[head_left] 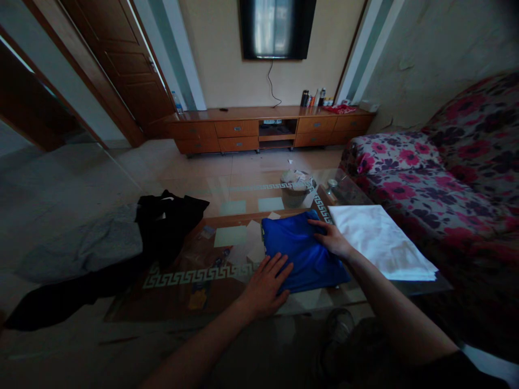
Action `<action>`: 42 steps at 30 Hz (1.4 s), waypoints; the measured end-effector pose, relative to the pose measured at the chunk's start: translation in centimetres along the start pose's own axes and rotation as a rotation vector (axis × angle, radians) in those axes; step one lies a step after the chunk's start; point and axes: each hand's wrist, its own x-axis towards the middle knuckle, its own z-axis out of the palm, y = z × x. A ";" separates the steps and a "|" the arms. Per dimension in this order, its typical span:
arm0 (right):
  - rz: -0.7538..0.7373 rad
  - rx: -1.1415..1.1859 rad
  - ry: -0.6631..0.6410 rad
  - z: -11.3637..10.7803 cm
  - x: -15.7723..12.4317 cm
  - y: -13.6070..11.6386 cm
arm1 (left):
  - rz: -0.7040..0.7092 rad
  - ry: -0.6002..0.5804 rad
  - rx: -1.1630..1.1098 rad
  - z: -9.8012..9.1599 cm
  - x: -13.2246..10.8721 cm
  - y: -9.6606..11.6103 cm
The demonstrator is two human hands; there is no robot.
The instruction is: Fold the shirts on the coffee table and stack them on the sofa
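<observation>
A folded blue cloth, perhaps a garment (302,246), lies on the glass coffee table (178,278) in front of me. My left hand (265,283) is open, its fingers spread at the near left edge of the blue cloth. Across the cloth's right side rests my right hand (332,237), also open, with its fingers stretched over the fabric. Just to the right is a folded white cloth (381,240), lying flat. Black and grey clothes (170,221) are heaped at the table's left end.
Beyond the table's far edge stands a lined waste bin (295,197). A flower-patterned sofa (438,189) flanks the right side. At the back are a low wooden cabinet (237,129) and a wall-mounted television (279,27). A small jar (332,185) shows near the table's far right corner.
</observation>
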 end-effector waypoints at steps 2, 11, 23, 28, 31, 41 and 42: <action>0.055 -0.050 0.027 -0.3 0.4 0.5 | 0.003 0.004 0.009 0.1 0.0 0.0; 0.165 -0.111 0.117 -0.6 1.1 1.9 | -0.007 0.005 0.011 0.1 -0.1 0.0; 0.383 -0.258 0.041 -3.7 -1.2 0.0 | -0.017 -0.032 0.038 0.7 -0.2 -0.4; 0.435 -0.438 -0.342 -5.5 -2.5 -0.4 | -0.017 -0.030 0.047 0.7 -0.1 -0.5; 0.332 -0.487 -0.399 -6.3 -2.9 -1.0 | -0.009 -0.021 0.051 0.8 -0.2 -0.5; 0.635 -0.652 -0.369 -6.1 -3.2 -0.9 | -0.012 -0.044 0.053 0.7 0.0 -0.4; 0.654 -0.679 -0.363 -6.0 -3.2 -0.7 | -0.012 -0.049 0.053 0.6 0.0 -0.4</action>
